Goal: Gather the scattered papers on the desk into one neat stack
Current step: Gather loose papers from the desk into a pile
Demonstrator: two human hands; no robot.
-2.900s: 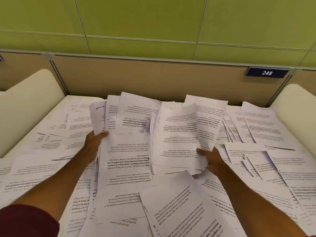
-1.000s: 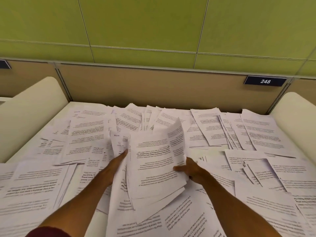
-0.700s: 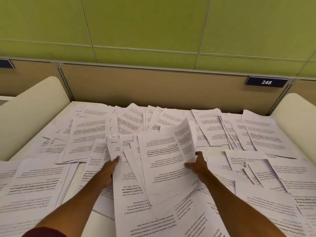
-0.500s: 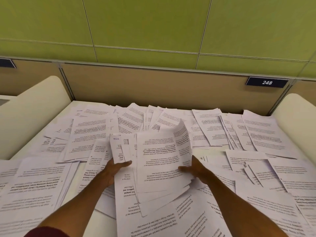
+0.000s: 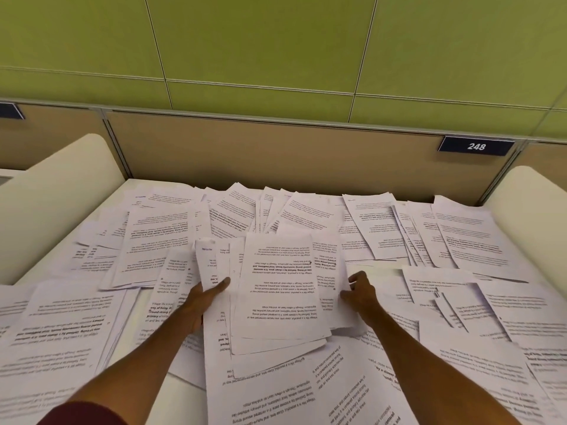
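A loose bundle of printed sheets (image 5: pixel 276 289) lies in the middle of the desk, fanned and uneven at its near edge. My left hand (image 5: pixel 205 297) grips its left side, thumb on top, where one sheet curls up. My right hand (image 5: pixel 357 291) presses against its right edge, fingers partly under the sheets. Many more white printed papers (image 5: pixel 469 240) lie scattered and overlapping across the whole white desk (image 5: pixel 184 383), at the back, both sides and close to me.
A tan partition (image 5: pixel 276 154) with a "248" plate (image 5: pixel 476 146) closes the back of the desk under a green wall. Cream rounded dividers stand at the left (image 5: pixel 58 191) and right (image 5: pixel 534 197).
Both hands have squeezed the gathered sheets closer together; the fanned bundle is now narrower and squarer, and it sits flatter on the desk than a second ago.
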